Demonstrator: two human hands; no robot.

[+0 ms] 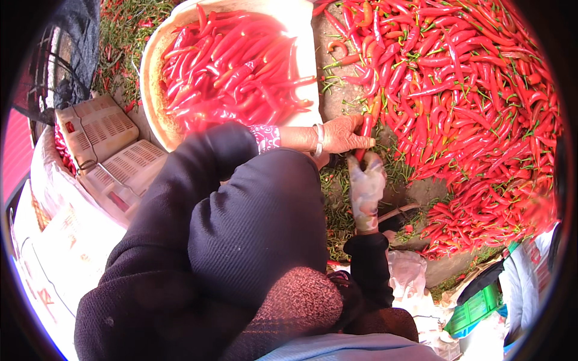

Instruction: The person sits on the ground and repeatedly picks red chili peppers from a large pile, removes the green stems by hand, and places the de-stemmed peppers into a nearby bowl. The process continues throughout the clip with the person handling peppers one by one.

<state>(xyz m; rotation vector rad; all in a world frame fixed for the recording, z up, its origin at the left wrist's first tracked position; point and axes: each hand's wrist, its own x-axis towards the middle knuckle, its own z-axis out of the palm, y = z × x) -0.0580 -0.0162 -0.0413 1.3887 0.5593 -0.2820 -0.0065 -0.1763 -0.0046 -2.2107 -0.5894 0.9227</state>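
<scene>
My bare left hand [338, 134], with a pale bangle at the wrist, holds a red chili pepper [367, 124] between thumb and fingers. Just below it, my right hand [368, 180] wears a stained, light-coloured glove. Its fingertips close around the lower end of the same pepper. The join between that end and the glove is partly hidden. To the right spreads a large heap of red chili peppers [469, 104], many with green stems. Beyond my left forearm stands a pale tub [151, 85] holding many red peppers, most with no stem showing.
Loose green stems [338, 203] litter the ground beneath my hands. At the left are slotted plastic crates [101, 131] beside a white sack [49, 167]. My dark-clothed knee [262, 216] rises between tub and heap. A green crate [474, 311] and plastic bags [408, 270] lie lower right.
</scene>
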